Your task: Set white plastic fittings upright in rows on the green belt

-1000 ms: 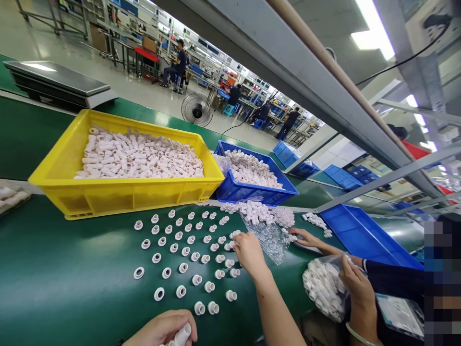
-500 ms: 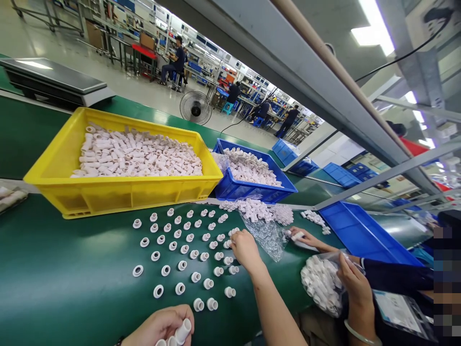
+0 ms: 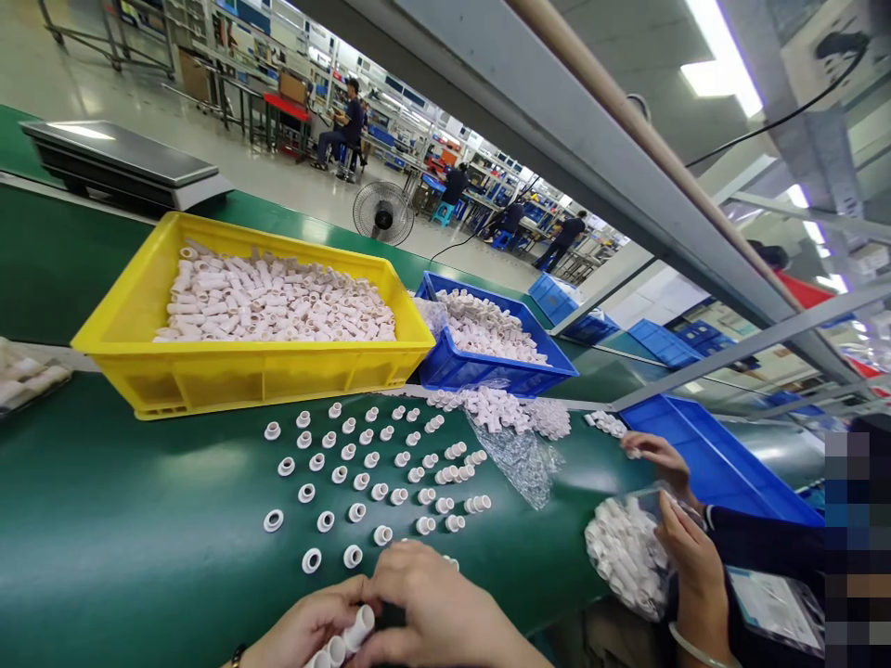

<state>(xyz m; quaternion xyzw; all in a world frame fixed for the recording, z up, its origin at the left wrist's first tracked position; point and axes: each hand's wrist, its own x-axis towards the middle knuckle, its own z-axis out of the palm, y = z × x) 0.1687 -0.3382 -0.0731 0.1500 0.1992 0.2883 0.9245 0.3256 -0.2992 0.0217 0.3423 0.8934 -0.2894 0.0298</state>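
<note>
My left hand (image 3: 316, 614) curls round white tubes (image 3: 360, 626); my right hand (image 3: 438, 598), half-bent at its three o'clock, hold hidden, should press lightly.

No readable text, label, brand, number or sign.

Factory workshop. Long, smooth green tabletop (image 3: 139, 501) carries many small white plastic fittings (image 3: 380, 492) in loose rows, plus a yellow rectangular plastic crate (image 3: 264, 376) and a blue rectangular plastic crate (image 3: 497, 371), both piled with white parts. Co-worker's dark sleeve (image 3: 766, 538) at right, next to a clear plastic bag (image 3: 623, 557) full of white pieces. Slanting grey metal beam (image 3: 605, 139) overhead, bright white strip lights (image 3: 724, 56) on ceiling. Behind: shiny pale floor (image 3: 278, 199), round wire-caged fan (image 3: 382, 215), rows of workstations, seated person in dark clothes (image 3: 348, 121).
</note>
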